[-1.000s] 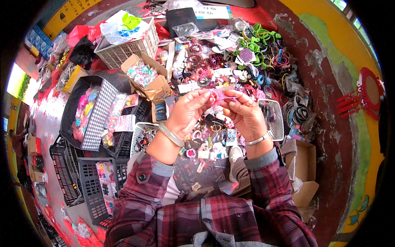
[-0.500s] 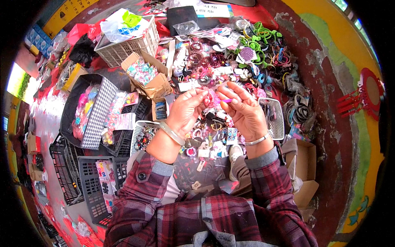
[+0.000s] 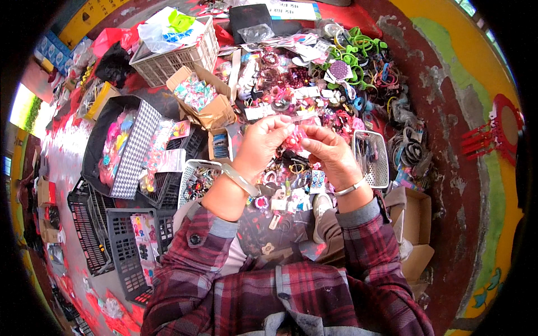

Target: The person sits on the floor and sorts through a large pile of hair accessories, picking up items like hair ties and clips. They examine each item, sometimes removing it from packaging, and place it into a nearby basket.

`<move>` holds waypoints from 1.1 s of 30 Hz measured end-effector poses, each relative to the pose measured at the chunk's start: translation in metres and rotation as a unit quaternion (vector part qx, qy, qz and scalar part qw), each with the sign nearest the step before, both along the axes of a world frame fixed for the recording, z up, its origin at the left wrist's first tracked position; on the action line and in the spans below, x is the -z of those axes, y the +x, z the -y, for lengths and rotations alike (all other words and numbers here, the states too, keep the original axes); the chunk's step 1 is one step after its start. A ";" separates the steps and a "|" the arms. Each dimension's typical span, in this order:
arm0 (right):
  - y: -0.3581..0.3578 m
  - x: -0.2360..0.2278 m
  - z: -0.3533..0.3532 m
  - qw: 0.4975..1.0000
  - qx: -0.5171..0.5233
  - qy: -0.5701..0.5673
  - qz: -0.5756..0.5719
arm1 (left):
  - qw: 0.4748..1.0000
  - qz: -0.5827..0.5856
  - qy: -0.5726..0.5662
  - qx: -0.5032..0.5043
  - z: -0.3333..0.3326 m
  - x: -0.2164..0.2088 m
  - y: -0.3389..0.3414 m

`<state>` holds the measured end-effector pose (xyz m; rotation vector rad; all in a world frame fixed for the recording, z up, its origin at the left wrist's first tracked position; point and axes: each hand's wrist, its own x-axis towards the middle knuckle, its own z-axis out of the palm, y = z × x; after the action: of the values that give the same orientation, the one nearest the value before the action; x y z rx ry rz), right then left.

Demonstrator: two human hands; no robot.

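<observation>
Above a heap of hair accessories, my two hands meet over a small pink ruffled hair ornament (image 3: 293, 141). Thumb and fingers of my left hand (image 3: 260, 144) pinch its left side. My right hand (image 3: 334, 161) has its thumb and index finger closed on the right side of the ornament, with the other fingers curled below. A pale translucent strip (image 3: 304, 117) shows just beyond the left fingertips; whether it belongs to the ornament I cannot tell. Fingers hide part of the ornament.
White baskets flank my hands, one of small pieces (image 3: 189, 178) at left, another (image 3: 385, 168) at right. Beyond are a cardboard box (image 3: 219, 115) of wrapped pieces, a beige crate (image 3: 168, 68) and green headbands (image 3: 358, 47). A black-and-white patterned bin (image 3: 134, 151) stands left.
My right hand has moved left and its spread fingers have closed on the pink ornament. The magenta strip at those fingers no longer shows. My left hand keeps its pinch.
</observation>
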<state>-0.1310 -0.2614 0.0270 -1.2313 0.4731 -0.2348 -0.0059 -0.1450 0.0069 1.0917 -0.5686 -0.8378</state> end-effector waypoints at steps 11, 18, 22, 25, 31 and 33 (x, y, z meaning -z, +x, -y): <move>-0.002 0.003 0.005 0.982 -0.008 0.182 0.043 | 0.995 -0.094 -0.009 0.008 -0.002 -0.002 0.002; -0.005 -0.001 0.009 0.982 -0.009 0.181 0.054 | 0.996 -0.085 -0.029 -0.014 0.000 -0.002 0.005; -0.022 -0.018 0.032 0.994 0.020 0.059 0.086 | 0.997 -0.062 -0.032 -0.027 -0.001 0.000 0.008; -0.035 -0.024 0.049 0.994 0.040 -0.014 0.100 | 0.998 -0.060 -0.007 -0.027 -0.002 0.004 0.012; -0.032 -0.031 0.035 0.985 0.053 0.115 0.115 | 0.996 -0.080 0.004 -0.030 -0.003 0.003 0.011; -0.031 -0.024 0.036 0.991 0.056 0.058 0.105 | 0.997 -0.073 0.006 -0.015 -0.003 -0.001 0.009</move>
<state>-0.1616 -0.2975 0.0506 -1.0550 0.3671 -0.4222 0.0033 -0.1418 0.0081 1.0386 -0.4255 -0.8877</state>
